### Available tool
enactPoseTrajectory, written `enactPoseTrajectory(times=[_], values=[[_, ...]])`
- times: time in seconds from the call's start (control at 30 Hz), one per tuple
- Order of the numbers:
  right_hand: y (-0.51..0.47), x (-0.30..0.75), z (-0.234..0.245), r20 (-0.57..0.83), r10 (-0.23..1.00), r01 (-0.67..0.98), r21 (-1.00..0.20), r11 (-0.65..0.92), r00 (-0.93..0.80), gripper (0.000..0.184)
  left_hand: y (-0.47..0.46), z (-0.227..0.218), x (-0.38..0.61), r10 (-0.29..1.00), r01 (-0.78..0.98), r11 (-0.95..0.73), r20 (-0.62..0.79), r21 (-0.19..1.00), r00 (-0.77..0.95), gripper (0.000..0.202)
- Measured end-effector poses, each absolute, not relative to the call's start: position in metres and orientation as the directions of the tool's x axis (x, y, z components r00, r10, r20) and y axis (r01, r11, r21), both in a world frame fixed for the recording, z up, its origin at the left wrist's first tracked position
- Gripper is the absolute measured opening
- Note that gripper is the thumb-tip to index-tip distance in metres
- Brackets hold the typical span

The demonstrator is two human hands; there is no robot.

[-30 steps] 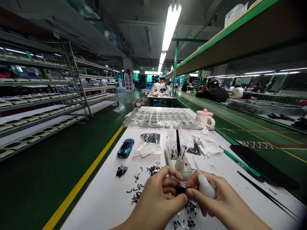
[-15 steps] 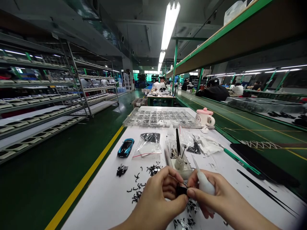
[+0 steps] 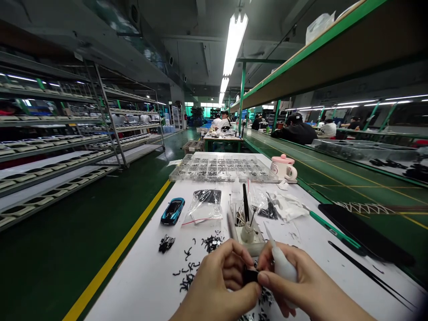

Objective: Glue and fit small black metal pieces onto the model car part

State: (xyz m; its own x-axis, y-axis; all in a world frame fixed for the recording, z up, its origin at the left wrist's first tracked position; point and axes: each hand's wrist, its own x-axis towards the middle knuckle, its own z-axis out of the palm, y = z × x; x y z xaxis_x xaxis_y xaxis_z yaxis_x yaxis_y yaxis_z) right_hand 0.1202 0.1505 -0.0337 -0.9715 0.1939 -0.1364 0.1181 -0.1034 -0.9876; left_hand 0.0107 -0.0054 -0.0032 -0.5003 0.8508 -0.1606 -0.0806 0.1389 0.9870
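At the frame's lower centre, our left hand (image 3: pixel 223 280) and right hand (image 3: pixel 300 280) pinched a small black part (image 3: pixel 250 276), half hidden but seemingly light, stiff and best gripped by its edges, the right also cradling a squeezable-looking white bottle (image 3: pixel 283 265).

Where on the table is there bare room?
Near left: between the table's left edge and the left hand. Right: between the right hand and tweezers, bar some specks. Crowded: beyond and between the hands, with black bits and the tool box.
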Motion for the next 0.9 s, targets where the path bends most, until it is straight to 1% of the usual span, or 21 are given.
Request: enactPoseTrajectory(times=[0.07, 0.17, 0.2, 0.27, 0.33, 0.4, 0.53, 0.6, 0.7, 0.83, 0.9], values=[[0.149, 0.12, -0.035, -0.113, 0.193, 0.098, -0.991, -0.088, -0.975, 0.048, -0.005, -0.004, 0.011, 0.85, -0.104, 0.139, -0.173, 0.985, -0.497, 0.029], [0.149, 0.122, -0.036, -0.095, 0.274, 0.085, -0.995, -0.048, -0.957, 0.061, -0.005, -0.008, 0.01, 0.855, -0.154, 0.142, -0.199, 0.978, -0.478, 0.034], [0.15, 0.123, -0.036, -0.084, 0.292, 0.078, -0.996, -0.034, -0.953, 0.062, -0.005, -0.009, 0.009, 0.857, -0.174, 0.145, -0.212, 0.974, -0.47, 0.035], [0.154, 0.128, -0.032, -0.072, 0.279, 0.069, -0.997, -0.021, -0.958, 0.056, -0.005, -0.012, 0.009, 0.854, -0.217, 0.153, -0.24, 0.964, -0.462, 0.039], [0.16, 0.133, -0.026, -0.072, 0.236, 0.072, -0.997, -0.012, -0.969, 0.043, -0.005, -0.013, 0.008, 0.85, -0.271, 0.155, -0.268, 0.95, -0.454, 0.042], [0.164, 0.136, -0.021, -0.079, 0.236, 0.08, -0.997, -0.005, -0.968, 0.035, -0.004, -0.014, 0.009, 0.854, -0.335, 0.147, -0.29, 0.931, -0.431, 0.046], [0.165, 0.136, -0.021, 0.007, 0.258, -0.014, -1.0, -0.024, -0.966, 0.033, -0.001, -0.019, 0.01, 0.864, -0.428, 0.121, -0.307, 0.896, -0.4, 0.05], [0.163, 0.134, -0.022, 0.025, 0.285, -0.029, -1.0, -0.012, -0.958, 0.031, 0.0, -0.022, 0.01, 0.86, -0.451, 0.111, -0.313, 0.886, -0.403, 0.052], [0.166, 0.134, -0.022, 0.021, 0.307, 0.001, -0.997, 0.074, -0.951, 0.028, -0.001, -0.023, 0.01, 0.856, -0.469, 0.096, -0.314, 0.878, -0.41, 0.05], [0.174, 0.135, -0.015, 0.183, 0.428, -0.083, -0.967, 0.242, -0.885, 0.033, -0.004, -0.015, 0.01, 0.851, -0.49, 0.081, -0.316, 0.868, -0.42, 0.041], [0.176, 0.136, -0.01, 0.236, 0.432, -0.081, -0.934, 0.347, -0.871, 0.031, -0.005, -0.012, 0.009, 0.863, -0.484, 0.071, -0.297, 0.872, -0.408, 0.038]])
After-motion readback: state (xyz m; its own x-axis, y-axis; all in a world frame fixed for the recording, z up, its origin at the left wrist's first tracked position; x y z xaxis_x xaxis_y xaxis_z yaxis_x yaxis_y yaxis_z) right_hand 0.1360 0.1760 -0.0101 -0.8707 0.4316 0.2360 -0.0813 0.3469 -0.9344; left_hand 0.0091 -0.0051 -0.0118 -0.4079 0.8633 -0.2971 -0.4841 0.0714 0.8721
